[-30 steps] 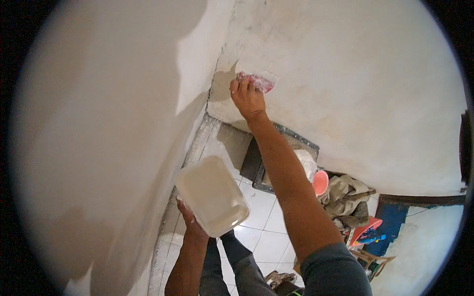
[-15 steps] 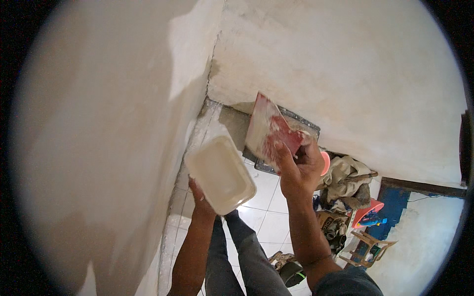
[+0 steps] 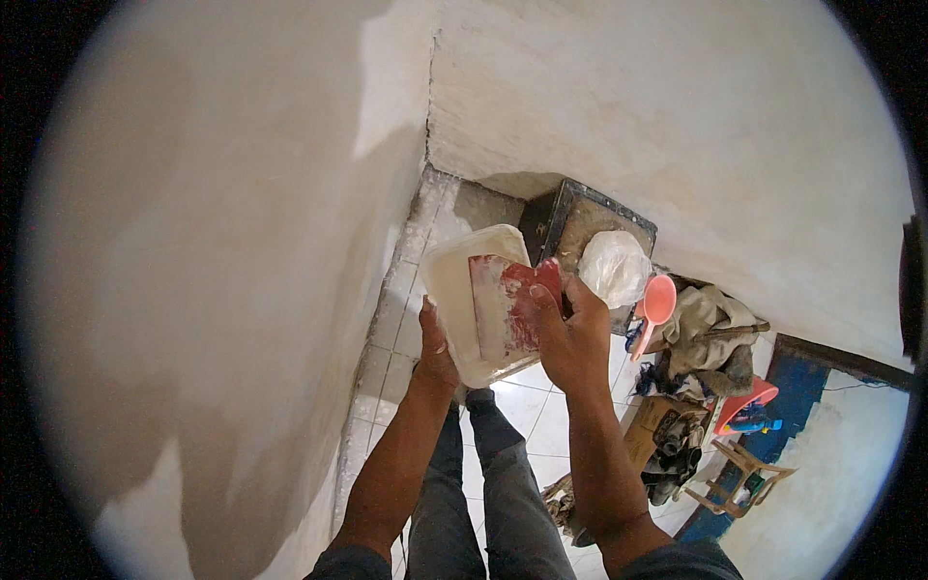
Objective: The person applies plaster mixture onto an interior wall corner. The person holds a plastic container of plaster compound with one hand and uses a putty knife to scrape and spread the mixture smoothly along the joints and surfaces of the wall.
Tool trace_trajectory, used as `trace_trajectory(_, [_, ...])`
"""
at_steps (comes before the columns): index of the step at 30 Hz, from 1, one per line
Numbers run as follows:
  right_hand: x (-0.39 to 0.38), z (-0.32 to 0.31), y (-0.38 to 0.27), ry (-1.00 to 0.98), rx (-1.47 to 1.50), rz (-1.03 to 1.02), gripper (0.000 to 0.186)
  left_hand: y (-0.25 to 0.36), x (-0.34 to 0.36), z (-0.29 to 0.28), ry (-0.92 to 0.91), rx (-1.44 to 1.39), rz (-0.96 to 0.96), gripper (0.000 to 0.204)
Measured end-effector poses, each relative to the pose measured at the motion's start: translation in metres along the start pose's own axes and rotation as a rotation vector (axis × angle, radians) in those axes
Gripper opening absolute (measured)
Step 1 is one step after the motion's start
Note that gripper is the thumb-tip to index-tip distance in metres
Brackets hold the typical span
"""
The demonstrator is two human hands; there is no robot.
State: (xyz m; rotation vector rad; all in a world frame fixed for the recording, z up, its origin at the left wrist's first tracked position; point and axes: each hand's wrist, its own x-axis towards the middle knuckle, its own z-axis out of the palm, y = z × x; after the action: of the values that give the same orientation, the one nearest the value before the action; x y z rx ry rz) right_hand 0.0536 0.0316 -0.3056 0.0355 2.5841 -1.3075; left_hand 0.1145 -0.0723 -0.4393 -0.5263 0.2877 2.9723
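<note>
White-tiled floor [image 3: 548, 418]; smudged pale wall [image 3: 667, 126] behind; pink dipper [image 3: 659, 302]. Left hand [image 3: 439, 350] clasping cream tray [image 3: 450, 295]; right hand [image 3: 582, 340] pinching red, paste-smeared scraper [image 3: 495, 309] over it.

One cream tray [image 3: 449, 307] has one red scraper [image 3: 512, 307] over it, two hands at its sides, the left hand [image 3: 438, 356] and the right hand [image 3: 577, 340], and, to the tray's right, one black-edged stand [image 3: 583, 215], one plastic bag [image 3: 616, 268], one pink dipper [image 3: 659, 301], one cardboard box [image 3: 644, 432] and one blue bottle [image 3: 754, 425].
</note>
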Motion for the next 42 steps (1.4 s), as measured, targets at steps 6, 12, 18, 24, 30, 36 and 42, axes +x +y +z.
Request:
trace_trajectory(6, [0.014, -0.005, 0.000, -0.081, -0.103, -0.017, 0.025, -0.008, 0.004, 0.000, -0.043, -0.020, 0.011, 0.090])
trace_trajectory(12, [0.018, 0.000, 0.007, -0.139, -0.075, 0.031, 0.022, -0.009, 0.009, 0.001, 0.007, 0.032, -0.037, 0.090])
trace_trajectory(18, [0.019, -0.006, 0.008, -0.190, 0.091, 0.082, 0.021, -0.001, 0.015, 0.010, -0.044, 0.059, -0.040, 0.093])
trace_trajectory(24, [0.028, -0.017, 0.017, -0.146, 0.412, 0.173, 0.022, 0.004, 0.015, 0.022, -0.062, 0.036, 0.039, 0.092])
trace_trajectory(30, [0.044, -0.025, 0.025, -0.220, 0.828, 0.312, 0.021, 0.017, 0.017, 0.016, 0.006, -0.023, 0.018, 0.095])
trace_trajectory(36, [0.088, -0.005, 0.020, -0.325, 1.196, 0.334, 0.030, 0.030, 0.016, -0.002, 0.062, -0.042, 0.212, 0.092])
trace_trajectory(42, [0.168, 0.055, 0.037, -0.220, 1.355, 0.368, 0.025, 0.027, -0.008, -0.018, 0.190, 0.047, 0.219, 0.086])
